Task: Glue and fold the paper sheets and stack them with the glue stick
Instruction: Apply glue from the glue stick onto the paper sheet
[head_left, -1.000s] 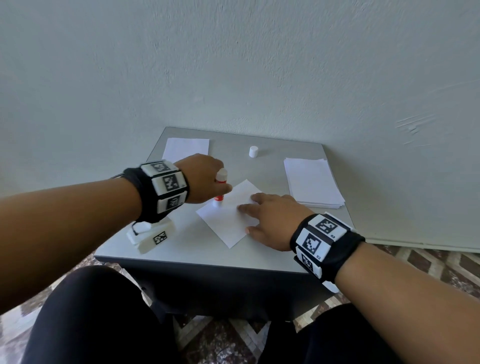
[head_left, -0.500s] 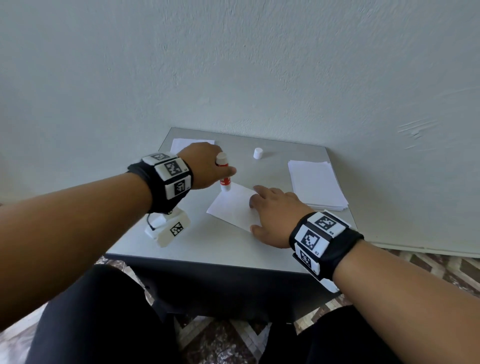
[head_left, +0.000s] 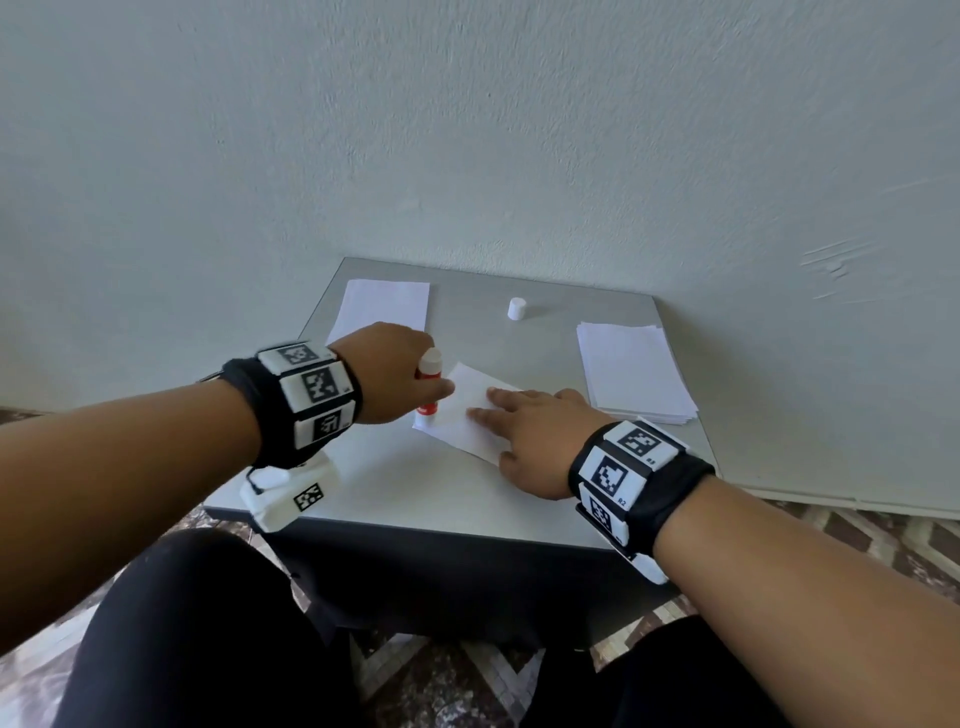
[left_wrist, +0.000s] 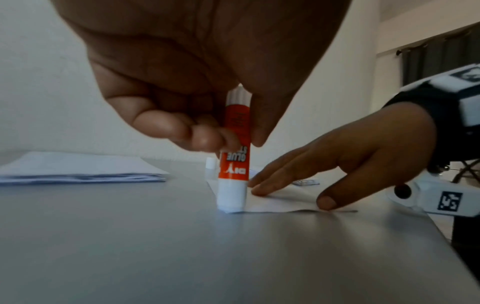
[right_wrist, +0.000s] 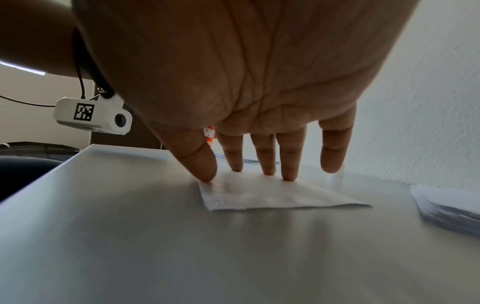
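A white paper sheet (head_left: 457, 415) lies skewed in the middle of the grey table (head_left: 415, 483). My left hand (head_left: 395, 371) grips a red and white glue stick (head_left: 428, 387) upside down, its white end pressed on the sheet's left corner (left_wrist: 231, 209). In the left wrist view the glue stick (left_wrist: 233, 156) stands nearly upright between thumb and fingers. My right hand (head_left: 524, 426) lies flat with straight fingers (right_wrist: 265, 162) pressing the sheet (right_wrist: 272, 195) down from the right.
A stack of white sheets (head_left: 631, 371) sits at the table's right side. Another pile of paper (head_left: 384, 306) lies at the back left, partly behind my left hand. The glue stick's white cap (head_left: 517, 309) stands at the back centre. The wall rises right behind the table.
The glue stick ran from the sheet's near left edge up to its far corner, then came back down to the left corner. My right hand stayed pressed on the paper.
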